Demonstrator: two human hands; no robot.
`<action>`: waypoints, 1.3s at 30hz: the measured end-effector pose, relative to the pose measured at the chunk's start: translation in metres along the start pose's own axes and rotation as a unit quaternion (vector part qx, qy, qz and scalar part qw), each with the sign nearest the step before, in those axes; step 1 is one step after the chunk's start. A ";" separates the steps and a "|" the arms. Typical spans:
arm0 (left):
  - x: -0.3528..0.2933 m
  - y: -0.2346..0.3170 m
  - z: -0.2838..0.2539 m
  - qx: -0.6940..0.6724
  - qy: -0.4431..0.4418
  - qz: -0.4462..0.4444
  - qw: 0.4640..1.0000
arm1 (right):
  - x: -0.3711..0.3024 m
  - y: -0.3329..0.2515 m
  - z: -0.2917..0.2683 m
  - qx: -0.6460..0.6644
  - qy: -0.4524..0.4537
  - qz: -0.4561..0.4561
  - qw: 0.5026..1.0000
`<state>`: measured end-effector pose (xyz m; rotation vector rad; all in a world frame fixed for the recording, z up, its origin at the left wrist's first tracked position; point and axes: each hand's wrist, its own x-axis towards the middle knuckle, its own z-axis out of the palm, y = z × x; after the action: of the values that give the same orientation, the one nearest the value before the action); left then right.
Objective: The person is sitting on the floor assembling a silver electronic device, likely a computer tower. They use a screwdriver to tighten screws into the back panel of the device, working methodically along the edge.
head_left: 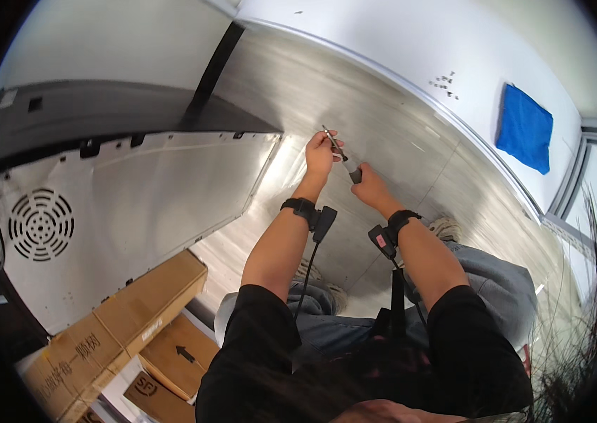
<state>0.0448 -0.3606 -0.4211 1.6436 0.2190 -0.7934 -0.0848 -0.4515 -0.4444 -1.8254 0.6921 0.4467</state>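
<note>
In front of me, above the floor, both my hands are on a screwdriver [350,168] with a grey handle and a thin dark shaft. My right hand [373,189] is closed round the handle end. The fingers of my left hand [319,156] pinch near the shaft, whose tip points up and to the left. Whether a small part sits at the tip is too fine to make out. A dark wristband with a cabled sensor is on each of my wrists.
Left stands a large metal panel [171,183] with a round vent [41,224]. Below it lie a long cardboard box [118,328] and smaller cartons [178,352]. On the white surface [397,35] at upper right are several small metal pieces [445,84] and a blue cloth [525,130].
</note>
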 end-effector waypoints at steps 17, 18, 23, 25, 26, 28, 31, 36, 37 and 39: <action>-0.005 -0.036 -0.113 -0.076 0.155 -0.077 0.982 | 0.020 -0.026 0.067 0.030 -0.154 0.001 0.988; -0.001 -0.037 -0.112 -0.080 0.152 -0.081 0.982 | 0.024 -0.021 0.068 0.050 -0.140 0.007 0.989; 0.019 -0.032 -0.104 -0.113 0.124 -0.102 0.981 | 0.033 -0.014 0.060 0.074 -0.113 0.003 0.991; 0.028 -0.033 -0.102 -0.114 0.117 -0.109 0.981 | 0.033 -0.016 0.055 0.063 -0.107 -0.006 0.992; 0.033 -0.033 -0.102 -0.114 0.113 -0.112 0.981 | 0.035 -0.018 0.053 0.044 -0.095 -0.016 0.994; 0.042 -0.037 -0.104 -0.137 0.127 -0.109 0.976 | 0.038 -0.022 0.052 0.006 -0.073 -0.034 0.997; 0.053 -0.041 -0.106 -0.172 0.167 -0.114 0.964 | 0.043 -0.029 0.054 0.025 -0.057 -0.001 0.998; 0.052 -0.041 -0.109 -0.178 0.161 -0.092 0.966 | 0.043 -0.033 0.057 0.018 -0.067 0.002 0.998; 0.050 -0.040 -0.109 -0.175 0.165 -0.092 0.966 | 0.043 -0.032 0.059 0.024 -0.065 0.003 0.998; 0.048 -0.040 -0.110 -0.172 0.171 -0.090 0.966 | 0.045 -0.030 0.061 0.038 -0.073 0.004 0.997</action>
<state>0.0999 -0.2627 -0.4784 1.4298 0.7200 -0.5612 -0.0302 -0.3977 -0.4713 -1.7017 0.6087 0.5460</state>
